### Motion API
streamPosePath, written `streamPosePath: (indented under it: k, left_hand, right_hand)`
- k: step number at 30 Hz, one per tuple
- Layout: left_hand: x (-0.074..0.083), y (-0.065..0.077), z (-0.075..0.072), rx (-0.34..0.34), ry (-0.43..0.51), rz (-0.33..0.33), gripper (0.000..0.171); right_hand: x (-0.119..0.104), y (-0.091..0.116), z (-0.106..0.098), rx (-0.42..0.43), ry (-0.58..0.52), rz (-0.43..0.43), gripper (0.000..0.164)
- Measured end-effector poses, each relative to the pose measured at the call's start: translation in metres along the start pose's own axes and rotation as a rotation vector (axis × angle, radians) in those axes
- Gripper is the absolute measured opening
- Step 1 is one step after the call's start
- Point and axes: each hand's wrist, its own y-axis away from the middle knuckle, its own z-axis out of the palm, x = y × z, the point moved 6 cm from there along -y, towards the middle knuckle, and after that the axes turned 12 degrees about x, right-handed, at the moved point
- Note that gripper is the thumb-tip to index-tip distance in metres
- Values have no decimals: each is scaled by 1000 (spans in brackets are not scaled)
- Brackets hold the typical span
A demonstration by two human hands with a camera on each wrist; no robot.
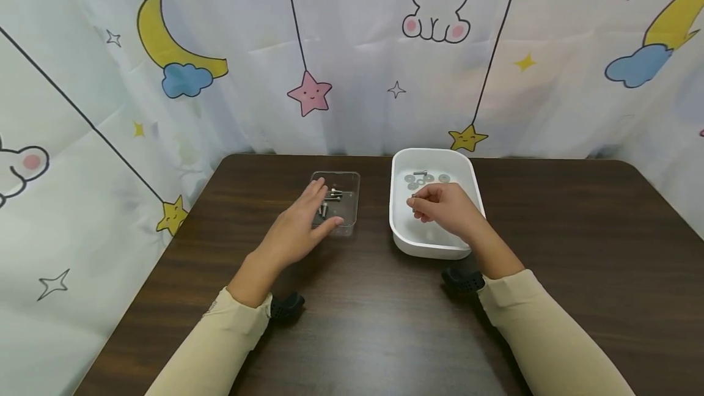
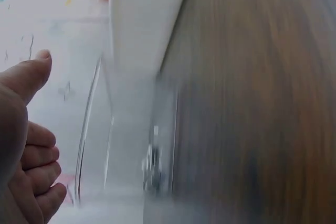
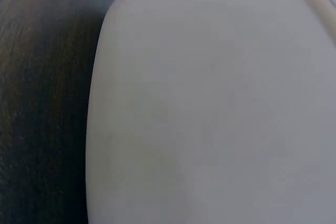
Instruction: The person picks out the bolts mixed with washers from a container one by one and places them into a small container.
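My left hand [image 1: 297, 225] is held over the near left part of a clear plastic box [image 1: 350, 222], fingers straight and thumb spread. Several small metal bolts [image 1: 334, 195] lie in that box; the left wrist view shows them blurred. Above the white tub [image 1: 434, 250], my right hand [image 1: 447, 208] has its thumb and fingertips together. They pinch a small metal piece [image 1: 414, 197], mostly hidden by the fingers, its kind unclear. Several grey washers [image 1: 443, 178] and a bolt [image 1: 420, 173] lie on the tub's floor, toward its far end.
Both containers stand apart on a dark brown wooden table [image 1: 352, 322], near its far edge. A patterned curtain [image 1: 357, 35] hangs behind it. In the right wrist view, the tub's outer wall [image 3: 210, 103] fills most of the picture.
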Motion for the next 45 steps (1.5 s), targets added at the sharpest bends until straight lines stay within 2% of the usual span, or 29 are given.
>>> streamPosePath:
  k: [4, 8, 15, 22, 27, 31, 34, 40, 45]
  left_hand:
    - [-23, 5, -7, -24, -19, -48, 80]
    - [-37, 6, -7, -57, -27, -59, 81]
    - [-43, 7, -2, -88, -14, -44, 72]
    - [-45, 8, 1, -81, -21, -42, 73]
    - [-46, 7, 1, -77, -15, -47, 74]
    - [-47, 6, 0, -67, -8, -46, 74]
    - [-47, 6, 0, -65, -9, -43, 74]
    - [-46, 6, -1, -65, -9, -48, 73]
    - [-46, 6, -1, -68, -7, -47, 73]
  right_hand:
    - [-1, 0, 0, 7, 27, -18, 33]
    - [-3, 1, -1, 21, 52, -54, 32]
    - [-18, 4, -3, 65, 64, -142, 28]
    - [-50, 10, 3, 148, 70, -271, 20]
    - [-84, 15, 21, 147, 118, -419, 18]
    - [-108, 17, 45, 112, 183, -522, 15]
    - [-119, 15, 66, 69, 258, -577, 14]
    - [-121, 9, 103, -43, 406, -608, 15]
    - [-115, 6, 119, -93, 503, -592, 17]
